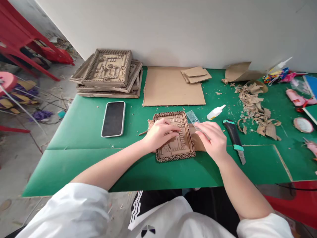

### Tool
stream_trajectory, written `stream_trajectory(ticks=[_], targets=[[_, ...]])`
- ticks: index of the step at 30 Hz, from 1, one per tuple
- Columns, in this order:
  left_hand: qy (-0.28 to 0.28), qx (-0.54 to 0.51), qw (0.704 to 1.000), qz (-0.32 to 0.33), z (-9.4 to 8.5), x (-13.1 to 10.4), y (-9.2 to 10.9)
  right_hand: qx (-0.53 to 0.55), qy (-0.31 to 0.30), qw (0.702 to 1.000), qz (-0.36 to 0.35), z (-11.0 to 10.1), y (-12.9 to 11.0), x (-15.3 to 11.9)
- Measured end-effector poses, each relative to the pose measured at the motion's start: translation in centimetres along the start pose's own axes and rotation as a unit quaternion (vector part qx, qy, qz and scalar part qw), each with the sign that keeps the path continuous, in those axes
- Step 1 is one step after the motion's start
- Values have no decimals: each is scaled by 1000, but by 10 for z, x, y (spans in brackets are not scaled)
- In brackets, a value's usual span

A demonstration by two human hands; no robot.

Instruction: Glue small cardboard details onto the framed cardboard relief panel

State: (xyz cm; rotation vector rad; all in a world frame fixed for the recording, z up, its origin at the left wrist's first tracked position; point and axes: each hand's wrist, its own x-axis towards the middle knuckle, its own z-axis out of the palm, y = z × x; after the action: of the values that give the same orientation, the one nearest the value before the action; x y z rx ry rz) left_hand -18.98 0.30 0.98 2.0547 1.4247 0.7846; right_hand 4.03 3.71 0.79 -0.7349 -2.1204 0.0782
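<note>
A small cardboard tray with a corrugated rim (175, 159) lies in front of me, with rows of tiny raised cardboard strips inside. My left hand (162, 134) rests across its left side, fingers stretched over the relief and apparently holding nothing. Just past the right rim, my right hand (213, 140) has its fingers pinched together; what sits between them is mostly hidden. A clear plastic ruler (192, 116) reaches up to those fingertips. Under the right hand a flat cardboard strip (198, 142) sticks out beside the tray.
Similar cardboard trays (107, 67) are stacked back left, near a phone (113, 119). Behind the work lies a cardboard sheet (170, 89) with offcuts (196, 74). To the right are a glue bottle (216, 112), a utility knife (234, 138) with blade out, cardboard scraps (255, 102) and tape (303, 125).
</note>
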Motion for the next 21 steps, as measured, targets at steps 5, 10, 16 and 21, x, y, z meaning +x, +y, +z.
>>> stream_trajectory(ticks=[5, 10, 16, 21], targets=[[-44, 46, 996, 68, 5, 6, -7, 19, -5, 1000, 21, -2, 4, -11], [-35, 61, 992, 102, 9, 7, -16, 35, -6, 999, 35, -3, 3, -11], [-26, 106, 989, 100, 0, 10, -18, 28, -5, 998, 47, -4, 4, -11], [-11, 154, 983, 99, -9, 11, -15, 31, 5, 998, 46, -4, 5, -11]])
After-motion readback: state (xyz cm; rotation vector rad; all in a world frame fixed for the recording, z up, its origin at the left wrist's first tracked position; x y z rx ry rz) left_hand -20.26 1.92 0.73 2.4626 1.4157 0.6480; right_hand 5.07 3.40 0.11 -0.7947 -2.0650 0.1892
